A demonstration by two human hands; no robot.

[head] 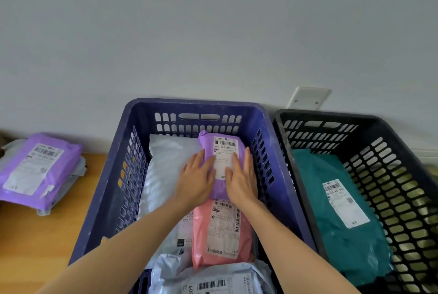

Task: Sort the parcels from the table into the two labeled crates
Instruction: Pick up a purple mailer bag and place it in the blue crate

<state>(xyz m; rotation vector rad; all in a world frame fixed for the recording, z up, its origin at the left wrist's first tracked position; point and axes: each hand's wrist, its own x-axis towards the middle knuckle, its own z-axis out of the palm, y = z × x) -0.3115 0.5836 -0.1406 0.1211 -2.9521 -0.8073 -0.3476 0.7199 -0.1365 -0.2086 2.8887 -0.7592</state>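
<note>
So the purple parcel (221, 149) is found inside the blue crate (132, 113), up at the 12 o'clock end and a bit toward the 3 o'clock wall, label side up. It's pressed on by both hands. The left hand (195, 181) is laid flat along its 9 o'clock edge and the right hand (241, 180) along its 3 o'clock edge, with the white label (225, 151) left showing between them. The fingers on both are kept straight and fairly close together. Nothing is curled round the parcel, and palms and fingers are just rested on top.

At 6 o'clock of it a pink parcel (220, 234) is seen lying flat, its far edge slightly overlapped by the purple one. At 9 o'clock a white padded parcel (163, 165) is spread along that side of the crate, partly covered by the left forearm. Down at the crate's 6 o'clock end a pale grey parcel (213, 279) with a barcode is cut off by the frame edge.

A black crate (355, 118) is parked just beside the blue one at 3 o'clock, and a teal parcel (331, 210) is laid flat in it, label up. Over at 9 o'clock, on the wooden table (35, 234), a second purple parcel (35, 165) is stacked on a grey parcel (79, 170), close to the wall. A white wall plate (308, 98) is spotted at 12 o'clock, behind the gap between the two crates.
</note>
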